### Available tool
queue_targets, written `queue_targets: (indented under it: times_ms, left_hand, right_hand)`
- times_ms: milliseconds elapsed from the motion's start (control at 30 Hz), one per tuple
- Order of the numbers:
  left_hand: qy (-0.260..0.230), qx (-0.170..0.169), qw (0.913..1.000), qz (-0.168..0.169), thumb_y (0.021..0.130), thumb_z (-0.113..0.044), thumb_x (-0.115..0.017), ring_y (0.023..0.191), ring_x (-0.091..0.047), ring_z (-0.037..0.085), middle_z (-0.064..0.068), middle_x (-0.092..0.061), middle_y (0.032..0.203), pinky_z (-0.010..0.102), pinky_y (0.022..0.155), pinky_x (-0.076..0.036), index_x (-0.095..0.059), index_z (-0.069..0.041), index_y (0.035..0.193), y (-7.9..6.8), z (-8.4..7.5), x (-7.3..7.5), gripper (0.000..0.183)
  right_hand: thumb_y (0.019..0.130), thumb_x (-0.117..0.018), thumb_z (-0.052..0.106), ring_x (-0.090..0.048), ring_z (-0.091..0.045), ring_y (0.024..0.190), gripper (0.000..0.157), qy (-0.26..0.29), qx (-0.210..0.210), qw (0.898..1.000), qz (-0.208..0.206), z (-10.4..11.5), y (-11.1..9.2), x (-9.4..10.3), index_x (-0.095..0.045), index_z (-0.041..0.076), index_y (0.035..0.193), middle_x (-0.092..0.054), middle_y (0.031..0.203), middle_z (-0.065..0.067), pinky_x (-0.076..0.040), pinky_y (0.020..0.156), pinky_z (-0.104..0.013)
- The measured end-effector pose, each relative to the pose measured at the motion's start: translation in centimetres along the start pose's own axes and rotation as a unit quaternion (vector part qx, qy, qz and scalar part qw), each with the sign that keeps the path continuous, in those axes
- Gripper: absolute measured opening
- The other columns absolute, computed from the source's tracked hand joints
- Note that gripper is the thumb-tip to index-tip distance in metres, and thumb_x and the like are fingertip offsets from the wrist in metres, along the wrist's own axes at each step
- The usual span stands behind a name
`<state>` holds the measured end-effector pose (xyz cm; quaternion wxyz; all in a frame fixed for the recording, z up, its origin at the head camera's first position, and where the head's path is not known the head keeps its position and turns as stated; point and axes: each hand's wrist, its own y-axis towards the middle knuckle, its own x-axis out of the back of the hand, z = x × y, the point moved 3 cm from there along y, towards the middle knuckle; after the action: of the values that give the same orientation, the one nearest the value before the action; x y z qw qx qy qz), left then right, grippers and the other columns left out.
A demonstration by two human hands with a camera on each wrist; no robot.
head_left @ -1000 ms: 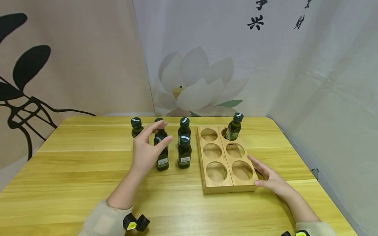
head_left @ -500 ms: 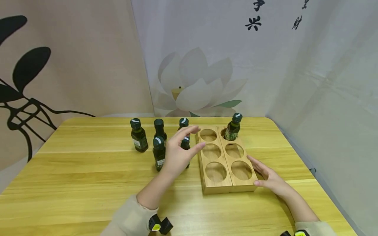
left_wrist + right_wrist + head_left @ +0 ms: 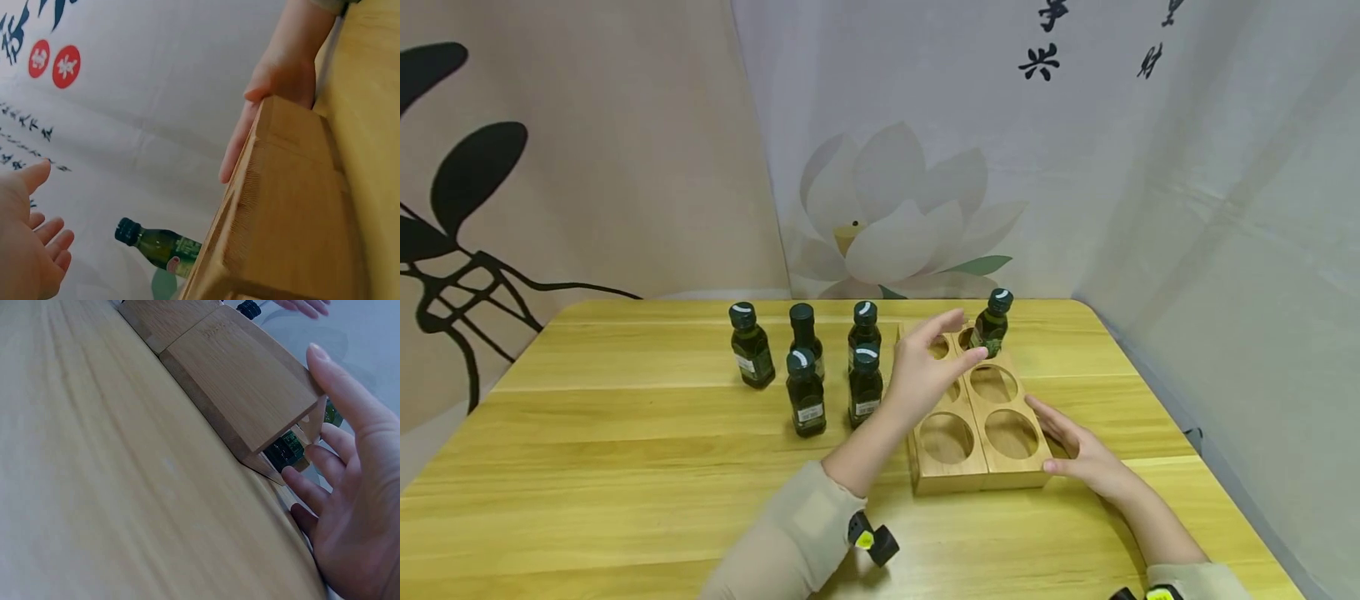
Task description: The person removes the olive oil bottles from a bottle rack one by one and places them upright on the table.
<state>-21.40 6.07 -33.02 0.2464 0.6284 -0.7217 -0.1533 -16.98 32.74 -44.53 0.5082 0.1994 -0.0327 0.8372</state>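
In the head view, my left hand (image 3: 928, 367) is raised over the left part of a wooden rack (image 3: 951, 483) with round holes. Its thumb and fingers are spread, with nothing between them. A small dark green glass bottle (image 3: 991, 327) with a black cap stands tilted in the far right hole, near the left thumb. The left wrist view shows this bottle (image 3: 161, 247) apart from the hand (image 3: 31, 244). My right hand (image 3: 1086, 454) rests against the rack's near right corner, thumb at the front and extended fingers along the side, also visible in the right wrist view.
Several similar green bottles stand left of the rack, among them a far-left one (image 3: 752, 346), a front one (image 3: 806, 393) and one beside the left forearm (image 3: 865, 387). The wooden table (image 3: 587, 450) ends at a printed cloth backdrop (image 3: 902, 208).
My left hand has moved right, from above the standing bottles to over the rack, its fingers still spread around nothing. My right hand and the bottle in the rack have stayed put.
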Motion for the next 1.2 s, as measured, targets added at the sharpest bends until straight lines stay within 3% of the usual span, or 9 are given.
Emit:
queue_targets:
  times_ms: [200,367,567,767,1000,1200]
  left_hand:
    - [0.012,0.056,0.9983,0.007,0.084,-0.033,-0.076,0.113,-0.052,0.005,-0.008,-0.060,0.125,0.033,0.094,-0.042,-0.057,-0.018,0.133,2.0,0.7,-1.7,0.055]
    - [0.012,0.088,0.9960,0.004,0.083,-0.030,-0.076,0.117,-0.051,0.012,-0.004,-0.058,0.128,0.039,0.095,-0.044,-0.056,-0.017,0.135,3.7,1.4,-3.0,0.057]
    - [0.033,0.117,0.9925,0.003,0.083,-0.028,-0.077,0.120,-0.049,0.014,-0.002,-0.056,0.132,0.037,0.095,-0.045,-0.053,-0.016,0.138,5.5,3.1,-4.3,0.061]
    - [0.026,0.140,0.9898,0.012,0.085,-0.027,-0.075,0.124,-0.047,0.016,-0.002,-0.054,0.135,0.037,0.094,-0.045,-0.051,-0.016,0.140,5.9,4.8,-5.2,0.060]
    - [0.015,0.137,0.9902,0.017,0.089,-0.027,-0.070,0.125,-0.046,0.016,-0.002,-0.054,0.134,0.036,0.094,-0.045,-0.050,-0.015,0.140,6.2,5.8,-6.2,0.056]
    - [-0.002,0.134,0.9909,0.007,0.091,-0.022,-0.069,0.121,-0.050,0.018,0.005,-0.057,0.129,0.037,0.096,-0.044,-0.054,-0.012,0.137,6.5,6.4,-7.0,0.049]
  right_hand:
    - [0.088,-0.069,0.016,-0.029,0.000,0.132,0.079,-0.003,-0.006,1.000,-0.002,-0.1,0.0,0.0,-0.025,0.016,0.153,-0.019,0.156,-0.012,-0.023,0.101,-0.013]
    - [0.089,-0.068,0.015,-0.028,0.000,0.132,0.078,-0.002,-0.005,1.000,-0.001,-0.1,-0.1,0.1,-0.025,0.017,0.153,-0.019,0.157,-0.011,-0.023,0.101,-0.012]
    - [0.089,-0.068,0.015,-0.028,0.001,0.132,0.078,-0.008,-0.005,1.000,-0.002,-0.2,-0.1,0.2,-0.025,0.017,0.153,-0.019,0.157,-0.011,-0.024,0.101,-0.013]
    - [0.089,-0.068,0.014,-0.029,0.001,0.132,0.078,-0.011,-0.007,1.000,-0.003,-0.1,-0.1,0.1,-0.025,0.017,0.153,-0.019,0.156,-0.012,-0.024,0.101,-0.013]
    - [0.089,-0.068,0.016,-0.028,0.000,0.132,0.078,-0.011,-0.012,1.000,-0.005,0.1,-0.1,0.1,-0.025,0.018,0.153,-0.019,0.156,-0.012,-0.024,0.101,-0.013]
    - [0.088,-0.068,0.015,-0.026,-0.010,0.135,0.078,-0.008,-0.011,1.000,-0.002,0.2,0.0,0.0,-0.024,0.017,0.153,-0.018,0.156,-0.014,-0.024,0.101,-0.013]
